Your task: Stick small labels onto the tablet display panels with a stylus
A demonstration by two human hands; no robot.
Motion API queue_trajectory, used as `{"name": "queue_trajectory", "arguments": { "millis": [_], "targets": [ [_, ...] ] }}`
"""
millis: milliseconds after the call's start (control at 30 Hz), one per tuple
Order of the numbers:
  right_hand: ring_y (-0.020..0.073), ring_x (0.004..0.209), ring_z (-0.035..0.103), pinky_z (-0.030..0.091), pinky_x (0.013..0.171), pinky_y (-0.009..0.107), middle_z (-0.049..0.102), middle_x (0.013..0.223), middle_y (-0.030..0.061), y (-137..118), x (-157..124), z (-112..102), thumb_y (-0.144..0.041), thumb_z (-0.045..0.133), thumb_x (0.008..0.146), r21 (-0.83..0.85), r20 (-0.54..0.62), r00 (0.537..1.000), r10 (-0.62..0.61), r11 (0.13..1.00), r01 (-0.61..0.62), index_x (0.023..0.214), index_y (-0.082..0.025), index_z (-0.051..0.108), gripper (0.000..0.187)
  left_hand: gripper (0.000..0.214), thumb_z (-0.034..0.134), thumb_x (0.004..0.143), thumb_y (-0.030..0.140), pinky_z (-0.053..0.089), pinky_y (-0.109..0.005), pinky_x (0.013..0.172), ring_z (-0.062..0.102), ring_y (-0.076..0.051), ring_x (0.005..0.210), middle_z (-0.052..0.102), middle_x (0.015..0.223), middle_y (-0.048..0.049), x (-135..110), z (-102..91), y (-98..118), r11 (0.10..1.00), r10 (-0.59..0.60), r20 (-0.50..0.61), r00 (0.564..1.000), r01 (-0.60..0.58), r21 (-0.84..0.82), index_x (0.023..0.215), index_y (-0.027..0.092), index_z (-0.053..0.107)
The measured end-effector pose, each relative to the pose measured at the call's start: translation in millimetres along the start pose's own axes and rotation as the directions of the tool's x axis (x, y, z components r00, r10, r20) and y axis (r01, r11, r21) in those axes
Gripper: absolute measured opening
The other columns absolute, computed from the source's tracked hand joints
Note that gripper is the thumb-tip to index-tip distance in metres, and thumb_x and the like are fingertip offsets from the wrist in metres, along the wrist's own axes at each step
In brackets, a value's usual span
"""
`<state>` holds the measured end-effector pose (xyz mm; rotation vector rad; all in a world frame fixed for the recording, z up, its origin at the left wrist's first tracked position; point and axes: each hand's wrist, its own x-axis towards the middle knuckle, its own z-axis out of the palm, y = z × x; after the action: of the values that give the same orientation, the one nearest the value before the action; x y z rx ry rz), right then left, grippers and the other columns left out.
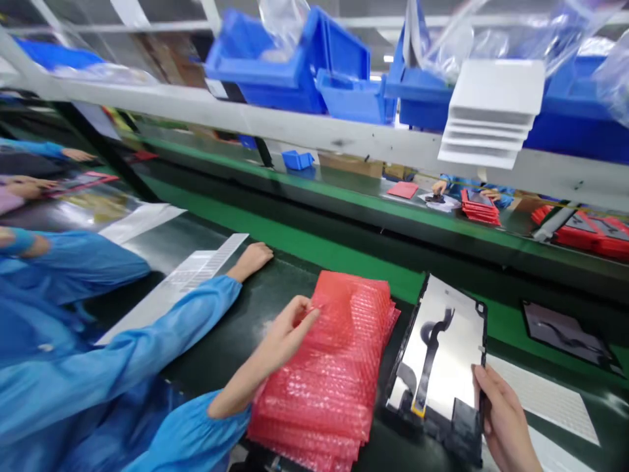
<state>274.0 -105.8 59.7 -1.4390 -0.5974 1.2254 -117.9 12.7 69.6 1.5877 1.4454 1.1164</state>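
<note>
A stack of red bubble-wrap bags (334, 373) lies on the dark bench in front of me. My left hand (287, 331), on a blue-sleeved arm, pinches the left edge of the top bag. To the right of the stack lies a silvery display panel (442, 354) with a black flex cable on its back. My right hand (506, 419) grips this panel at its lower right edge, fingers curled round it.
A co-worker's blue-sleeved arm reaches in from the left, the hand (251, 259) resting by a white sheet (196, 272). A second panel (565, 334) lies at the right. A green conveyor belt (319, 246) runs behind. Blue bins (275, 65) and white trays (491, 111) sit on the overhead shelf.
</note>
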Motion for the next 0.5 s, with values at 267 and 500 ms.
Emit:
{"name": "queue_trajectory", "arguments": {
  "millis": [267, 500],
  "targets": [
    [0.0068, 0.038, 0.035, 0.026, 0.033, 0.019, 0.052, 0.055, -0.0057, 33.7, 23.4, 70.2, -0.083, 0.077, 0.075, -0.012, 0.239, 0.967, -0.093, 0.995, 0.099, 0.091, -0.022, 0.067, 0.064, 0.069, 0.085, 0.075, 0.058, 0.043, -0.045, 0.116, 0.053, -0.036, 0.142, 0.065, 0.144, -0.011, 12.9, 83.1, 44.5, 0.848, -0.196, 0.2, 0.96, 0.269, -0.456, 0.131, 0.026, 0.063],
    [0.0109, 0.039, 0.049, 0.03, 0.036, 0.02, 0.064, 0.059, -0.0008, 13.5, 59.7, 30.0, -0.087, 0.079, 0.064, 0.043, 0.051, 0.98, -0.19, 0.981, 0.188, 0.096, -0.018, 0.069, 0.077, 0.07, 0.09, 0.068, 0.026, 0.059, -0.033, 0.081, 0.077, -0.026, 0.094, 0.076, 0.115, -0.0095, 92.3, 173.1, 59.9, 0.806, -0.019, 0.427, 0.904, 0.267, -0.529, 0.131, 0.02, 0.06]
  ]
}}
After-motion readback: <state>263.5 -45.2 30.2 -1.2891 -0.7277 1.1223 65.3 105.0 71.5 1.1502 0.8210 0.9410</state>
